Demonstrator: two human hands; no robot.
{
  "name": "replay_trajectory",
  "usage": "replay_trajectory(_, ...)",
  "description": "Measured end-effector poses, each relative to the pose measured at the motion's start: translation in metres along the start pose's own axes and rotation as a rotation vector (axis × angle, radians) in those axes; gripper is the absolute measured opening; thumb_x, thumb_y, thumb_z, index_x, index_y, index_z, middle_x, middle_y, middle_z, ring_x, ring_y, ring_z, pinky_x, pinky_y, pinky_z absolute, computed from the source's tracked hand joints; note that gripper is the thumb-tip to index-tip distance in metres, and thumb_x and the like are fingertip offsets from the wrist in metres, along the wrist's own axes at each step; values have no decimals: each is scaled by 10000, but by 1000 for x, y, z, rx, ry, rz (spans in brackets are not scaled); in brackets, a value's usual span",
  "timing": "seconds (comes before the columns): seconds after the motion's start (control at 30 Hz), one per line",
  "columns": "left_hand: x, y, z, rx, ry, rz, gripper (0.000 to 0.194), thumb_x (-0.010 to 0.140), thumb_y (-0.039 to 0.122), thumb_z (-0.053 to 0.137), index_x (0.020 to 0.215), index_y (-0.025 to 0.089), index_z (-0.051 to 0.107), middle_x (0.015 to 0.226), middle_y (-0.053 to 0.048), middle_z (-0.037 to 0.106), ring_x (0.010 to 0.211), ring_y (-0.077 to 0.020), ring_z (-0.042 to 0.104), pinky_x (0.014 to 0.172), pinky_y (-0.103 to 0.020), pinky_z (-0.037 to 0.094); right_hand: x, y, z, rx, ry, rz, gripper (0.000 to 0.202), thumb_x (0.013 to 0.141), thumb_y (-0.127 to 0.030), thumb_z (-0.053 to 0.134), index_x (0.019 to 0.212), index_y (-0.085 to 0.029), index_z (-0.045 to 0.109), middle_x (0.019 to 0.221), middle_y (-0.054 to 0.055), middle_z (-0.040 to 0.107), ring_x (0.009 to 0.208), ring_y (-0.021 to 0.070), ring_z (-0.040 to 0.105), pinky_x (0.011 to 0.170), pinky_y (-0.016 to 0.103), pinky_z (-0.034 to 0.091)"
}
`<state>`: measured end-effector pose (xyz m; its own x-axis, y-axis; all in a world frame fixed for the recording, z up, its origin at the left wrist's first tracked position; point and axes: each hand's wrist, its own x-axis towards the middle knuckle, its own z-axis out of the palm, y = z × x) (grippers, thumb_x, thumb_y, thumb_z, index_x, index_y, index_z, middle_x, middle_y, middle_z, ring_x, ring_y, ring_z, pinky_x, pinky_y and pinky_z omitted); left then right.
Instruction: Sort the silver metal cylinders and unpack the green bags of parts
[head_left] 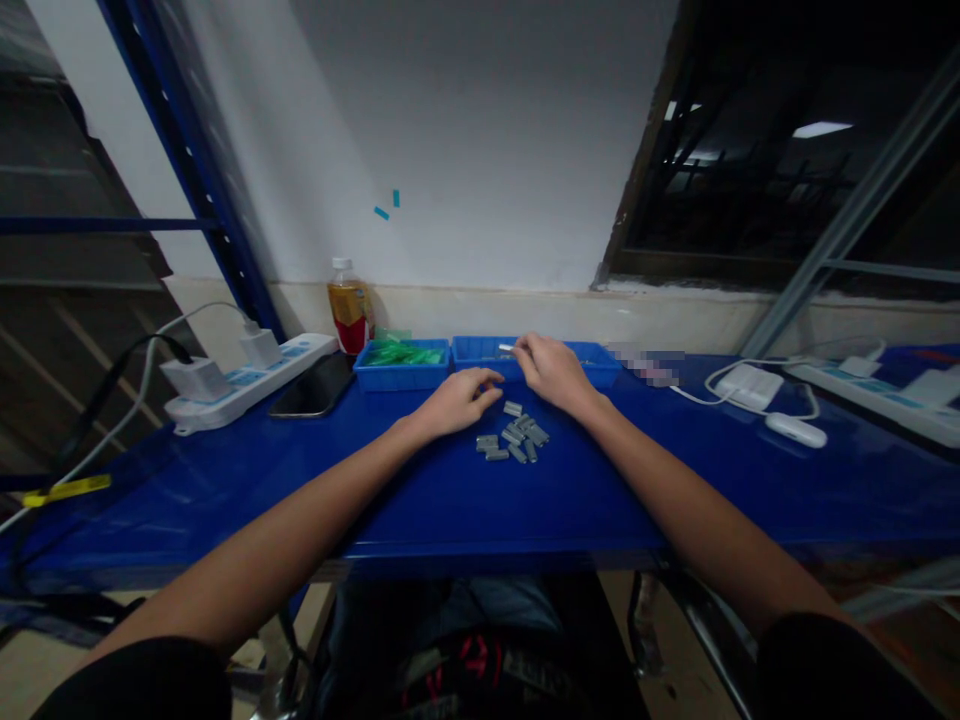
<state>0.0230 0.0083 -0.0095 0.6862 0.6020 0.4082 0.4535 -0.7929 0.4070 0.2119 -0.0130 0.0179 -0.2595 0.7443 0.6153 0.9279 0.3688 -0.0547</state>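
Note:
My right hand (553,372) is over the long blue bin (469,348), its fingertips pinched on a small silver metal piece (506,348). To its left, my left hand (459,400) rests low over the table by the bin's front, fingers curved and apart with nothing visible between them. Just in front of both hands lies a loose pile of several small grey metal pieces (516,434), short and block-like. What lies inside the long bin is mostly hidden by its front wall and my right hand.
A blue bin (401,377) holds green pieces (405,353). Behind it stands a drink bottle (349,305). Farther left are a phone (312,386) and a power strip (251,385) with chargers. White cables, an adapter (748,386) and another power strip (885,400) lie right on the blue table (480,510).

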Motion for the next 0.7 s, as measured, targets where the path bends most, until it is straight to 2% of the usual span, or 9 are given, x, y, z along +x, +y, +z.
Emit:
replay_trajectory(0.1, 2, 0, 6, 207, -119, 149, 246, 836, 318, 552, 1050, 212, 612, 1044, -65, 624, 964, -211, 543, 866, -340, 414, 8, 12, 9, -81, 48, 90, 215, 931, -307, 434, 1001, -147, 558, 912, 112, 645, 872, 248, 570, 742, 326, 382)
replay_trajectory(0.17, 3, 0, 7, 253, -161, 141, 190, 821, 308, 576, 975, 205, 620, 992, -60, 631, 934, -209, 538, 821, -324, 421, 7, 17, 13, -84, 47, 73, 213, 916, -307, 462, 1007, -146, 568, 920, 110, 644, 889, 248, 560, 770, 331, 380)
replay_trajectory(0.27, 3, -3, 6, 219, -158, 80, 123, 815, 267, 577, 878, 166, 610, 884, -62, 642, 866, -197, 545, 767, -295, 423, -2, 15, 11, 2, 37, 10, 196, 908, -300, 470, 985, -154, 576, 870, 81, 633, 856, 225, 550, 777, 323, 382)
replay_trajectory(0.37, 1, -9, 3, 52, -98, -3, 118, 836, 255, 536, 847, 148, 585, 799, -48, 638, 768, -170, 568, 713, -273, 427, -13, 4, 5, 141, -77, -119, 176, 878, -323, 522, 954, -174, 576, 807, 42, 608, 811, 198, 543, 754, 306, 387)
replay_trajectory(0.47, 0, -15, 3, -171, 50, -98, 136, 845, 286, 516, 874, 153, 526, 781, -22, 617, 721, -145, 578, 671, -255, 436, -20, -6, 2, 201, -188, -231, 184, 838, -333, 584, 948, -187, 560, 817, 34, 591, 805, 191, 534, 732, 298, 383)
replay_trajectory(0.57, 1, -18, 6, -325, 150, -116, 142, 838, 295, 520, 873, 165, 473, 788, -7, 596, 739, -135, 580, 690, -254, 449, -20, -12, 2, 193, -188, -259, 111, 863, -278, 549, 926, -186, 539, 831, 42, 587, 799, 187, 528, 716, 290, 376)
replay_trajectory(0.7, 4, -15, 11, -422, 160, -152, 164, 889, 316, 431, 936, 160, 450, 810, -30, 619, 783, -142, 601, 742, -278, 458, -12, -7, 4, 195, -176, -211, 113, 915, -266, 459, 938, -176, 524, 838, 62, 615, 743, 185, 549, 668, 278, 371)
